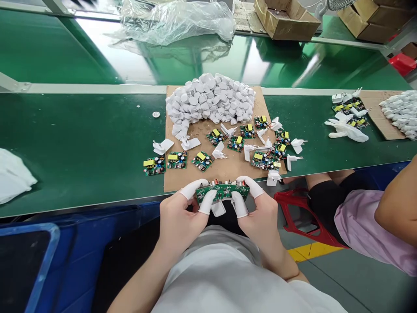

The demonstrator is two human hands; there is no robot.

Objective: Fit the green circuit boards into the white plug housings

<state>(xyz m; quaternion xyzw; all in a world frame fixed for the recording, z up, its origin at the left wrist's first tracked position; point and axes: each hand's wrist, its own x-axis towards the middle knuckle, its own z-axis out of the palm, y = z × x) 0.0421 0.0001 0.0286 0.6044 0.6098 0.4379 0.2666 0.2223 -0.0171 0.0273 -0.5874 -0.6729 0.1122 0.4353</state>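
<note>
Head view: from here I see the left hand (182, 217) and right hand (260, 215), in white finger cots (240, 204), pinching 1 green circuit board strip (223, 191) near its 2 ends, by the cardboard sheet's (228, 170) near edge. It looks light and stiff but brittle; edges seem the safest hold, clear of the components (216, 181).

Bright, diffuse light; white glare streaks on glossy green shelf (208, 63); wide-angle stretch toward edges.

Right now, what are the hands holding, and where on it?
A green circuit board: the left hand grips its left end, and the right hand grips its right end.
</note>
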